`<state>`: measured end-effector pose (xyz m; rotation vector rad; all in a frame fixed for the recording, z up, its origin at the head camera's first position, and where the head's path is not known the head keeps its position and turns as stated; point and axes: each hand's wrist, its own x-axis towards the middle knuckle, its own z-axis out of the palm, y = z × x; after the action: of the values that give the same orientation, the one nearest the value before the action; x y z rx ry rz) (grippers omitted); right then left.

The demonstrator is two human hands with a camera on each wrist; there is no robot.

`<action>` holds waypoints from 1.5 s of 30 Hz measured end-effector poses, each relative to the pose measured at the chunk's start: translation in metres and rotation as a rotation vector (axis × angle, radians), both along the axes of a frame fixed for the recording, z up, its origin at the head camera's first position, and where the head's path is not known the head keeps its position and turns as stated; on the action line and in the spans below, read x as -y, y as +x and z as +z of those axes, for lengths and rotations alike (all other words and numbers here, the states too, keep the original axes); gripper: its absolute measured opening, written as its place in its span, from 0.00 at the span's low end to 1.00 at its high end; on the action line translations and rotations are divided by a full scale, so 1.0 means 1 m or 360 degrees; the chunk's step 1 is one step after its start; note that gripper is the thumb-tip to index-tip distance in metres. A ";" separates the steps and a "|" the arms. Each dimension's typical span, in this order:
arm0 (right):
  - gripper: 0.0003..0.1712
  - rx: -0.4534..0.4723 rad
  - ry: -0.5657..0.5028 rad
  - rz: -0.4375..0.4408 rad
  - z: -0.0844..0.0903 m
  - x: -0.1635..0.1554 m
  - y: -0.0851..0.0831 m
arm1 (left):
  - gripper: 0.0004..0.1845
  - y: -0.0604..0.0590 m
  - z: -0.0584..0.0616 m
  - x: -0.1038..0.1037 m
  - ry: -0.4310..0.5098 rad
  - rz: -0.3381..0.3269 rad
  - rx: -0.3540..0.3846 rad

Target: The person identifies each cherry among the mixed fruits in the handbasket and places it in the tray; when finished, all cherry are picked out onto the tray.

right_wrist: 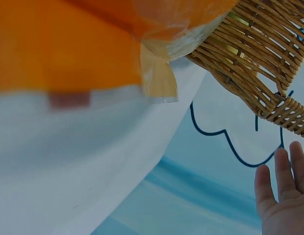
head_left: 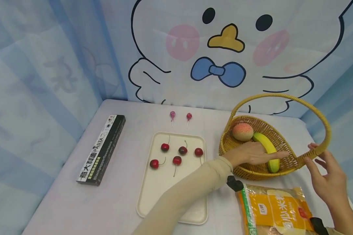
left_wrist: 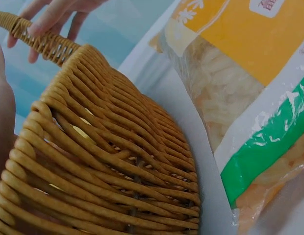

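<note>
My left hand (head_left: 254, 154) reaches over the near side of a wicker basket (head_left: 253, 174), a finger stretched to the right across a yellow banana (head_left: 264, 143). Its other fingers are partly hidden, and I see nothing held. Beside the banana lies a round peach-coloured fruit (head_left: 243, 132). At the basket's right end, my right hand (head_left: 329, 176) is at the base of the arched handle (head_left: 326, 130), thumb and fingers on either side. The right wrist view shows straight, spread fingers (right_wrist: 285, 178) close by the handle.
An orange bag (head_left: 277, 209) lies in front of the basket. Several cherries (head_left: 177, 160) rest on a cream tray (head_left: 194, 217) beneath my left arm. Two lollipops (head_left: 172, 114) lie behind the tray. A black pasta box (head_left: 103, 150) is at the left.
</note>
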<state>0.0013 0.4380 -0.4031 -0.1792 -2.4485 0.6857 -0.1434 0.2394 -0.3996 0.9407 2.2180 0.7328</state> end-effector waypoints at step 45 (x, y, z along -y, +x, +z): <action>0.31 0.0042 -0.0023 -0.0050 0.002 0.003 -0.001 | 0.13 0.005 0.009 0.040 0.0470 -0.0165 -0.0798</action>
<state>0.0002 0.4351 -0.4012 -0.2331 -2.4612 0.6920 -0.1381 0.1997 -0.3903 1.5120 2.4970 0.8638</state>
